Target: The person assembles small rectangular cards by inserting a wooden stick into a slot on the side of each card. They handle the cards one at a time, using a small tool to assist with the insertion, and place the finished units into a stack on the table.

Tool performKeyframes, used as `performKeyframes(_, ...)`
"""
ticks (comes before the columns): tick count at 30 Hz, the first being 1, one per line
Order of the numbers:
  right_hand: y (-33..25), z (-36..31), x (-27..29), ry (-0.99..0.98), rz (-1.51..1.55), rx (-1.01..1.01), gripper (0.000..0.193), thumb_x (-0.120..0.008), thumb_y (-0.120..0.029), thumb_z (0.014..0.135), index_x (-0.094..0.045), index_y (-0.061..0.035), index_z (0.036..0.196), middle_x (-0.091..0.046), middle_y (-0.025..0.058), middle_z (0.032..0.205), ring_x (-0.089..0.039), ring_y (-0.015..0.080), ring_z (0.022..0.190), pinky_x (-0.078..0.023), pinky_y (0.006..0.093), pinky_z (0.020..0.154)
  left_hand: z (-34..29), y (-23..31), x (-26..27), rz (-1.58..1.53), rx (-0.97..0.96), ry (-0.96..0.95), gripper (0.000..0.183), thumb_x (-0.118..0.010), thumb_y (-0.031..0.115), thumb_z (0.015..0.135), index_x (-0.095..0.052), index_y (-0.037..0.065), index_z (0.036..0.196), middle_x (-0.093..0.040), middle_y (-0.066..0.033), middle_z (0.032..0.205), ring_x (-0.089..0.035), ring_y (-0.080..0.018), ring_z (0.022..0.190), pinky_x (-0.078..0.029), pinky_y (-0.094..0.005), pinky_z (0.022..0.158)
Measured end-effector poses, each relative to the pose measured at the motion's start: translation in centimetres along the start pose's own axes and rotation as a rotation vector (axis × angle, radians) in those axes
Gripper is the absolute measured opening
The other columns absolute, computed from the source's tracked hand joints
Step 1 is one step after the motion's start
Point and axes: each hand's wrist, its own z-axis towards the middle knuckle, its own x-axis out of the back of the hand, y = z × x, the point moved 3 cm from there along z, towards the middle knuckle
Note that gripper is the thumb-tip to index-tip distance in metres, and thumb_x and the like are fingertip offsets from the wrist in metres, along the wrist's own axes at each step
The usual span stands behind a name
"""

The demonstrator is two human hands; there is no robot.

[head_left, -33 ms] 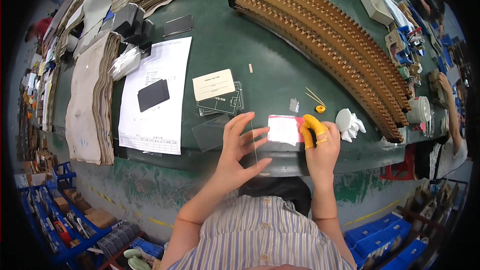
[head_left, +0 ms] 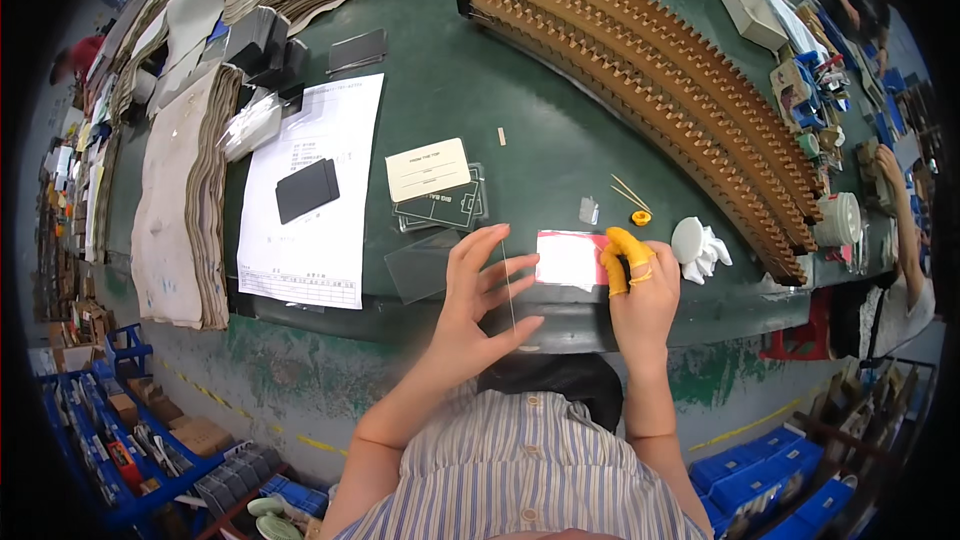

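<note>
My left hand [head_left: 480,300] holds a thin clear plate [head_left: 508,285] by its edges, between thumb and fingertips; I see it nearly edge-on. Beside it on the green table lies a white pad [head_left: 566,258] with a pink border. My right hand [head_left: 642,285] rests at the pad's right edge. Yellow finger covers sit on some of its fingers, which are curled; anything between them is hidden. Just beyond the pad is a small clear piece [head_left: 589,211]. A yellow finger cot [head_left: 640,218] and thin wooden sticks [head_left: 632,192] lie farther right.
Left of my hands are a cream card [head_left: 428,169] on dark cards, a clear sheet [head_left: 418,268], and a black card stack [head_left: 307,190] on a printed paper [head_left: 350,130]. Long notched brown racks [head_left: 650,90] curve across the right. White crumpled material [head_left: 706,252] lies near my right hand.
The curled yellow-covered fingers of my right hand have shifted slightly, and the dark gap between them has narrowed. My left hand and the clear plate stay in place.
</note>
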Motion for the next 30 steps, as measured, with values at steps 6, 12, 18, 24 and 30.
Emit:
performKeyframes(6, -0.4, 0.7, -0.7, -0.063, -0.135, 0.121, 0.028, -0.065, -0.002, 0.079, -0.063, -0.0009, 0.107, -0.061, 0.0103, 0.094, -0.057, 0.0296, 0.092, -0.046, 0.0411, 0.078, -0.1, -0.2, 0.1, 0.002, -0.024, -0.021, 0.095, -0.076, -0.007, 0.073, -0.022, 0.010, 0.150, -0.020, -0.0092, 0.149, -0.051, -0.0322, 0.127, -0.051, -0.0421, 0.102)
performKeyframes(12, -0.5, 0.9, 0.1, -0.134, -0.108, 0.172, 0.027, -0.063, -0.002, 0.078, -0.064, -0.0007, 0.105, -0.061, 0.0109, 0.093, -0.056, 0.0295, 0.093, -0.047, 0.0398, 0.079, -0.2, -0.4, 0.0, -0.009, 0.023, -0.035, 0.094, -0.076, -0.007, 0.073, -0.022, 0.008, 0.149, -0.020, -0.0103, 0.147, -0.053, -0.0304, 0.125, -0.050, -0.0414, 0.102)
performKeyframes(18, -1.5, 2.7, 1.1, -0.289, -0.189, 0.350, 0.025, -0.060, -0.004, 0.079, -0.065, 0.0003, 0.103, -0.061, 0.0116, 0.092, -0.056, 0.0287, 0.090, -0.047, 0.0392, 0.077, 0.0, -0.5, -0.1, 0.018, -0.018, -0.052, 0.094, -0.075, -0.009, 0.073, -0.023, 0.007, 0.149, -0.020, -0.0106, 0.147, -0.054, -0.0298, 0.123, -0.051, -0.0410, 0.102)
performKeyframes(24, -1.0, 3.2, 0.9, -0.369, -0.190, 0.361, 0.036, -0.062, -0.004, 0.078, -0.060, 0.0012, 0.114, -0.060, 0.0126, 0.094, -0.057, 0.0279, 0.089, -0.048, 0.0386, 0.078, -0.1, -1.1, 0.0, 0.068, -0.074, -0.049, 0.094, -0.074, -0.011, 0.072, -0.023, 0.007, 0.149, -0.019, -0.0105, 0.148, -0.054, -0.0299, 0.123, -0.051, -0.0411, 0.101)
performKeyframes(30, -0.9, 3.0, 1.5, -0.327, -0.028, 0.336, 0.046, -0.066, -0.001, 0.076, -0.059, -0.0021, 0.122, -0.060, 0.0110, 0.098, -0.058, 0.0278, 0.083, -0.050, 0.0373, 0.073, -0.3, -1.1, 0.2, 0.068, -0.056, -0.040, 0.094, -0.074, -0.011, 0.071, -0.024, 0.007, 0.149, -0.019, -0.0107, 0.148, -0.055, -0.0299, 0.122, -0.051, -0.0411, 0.100)
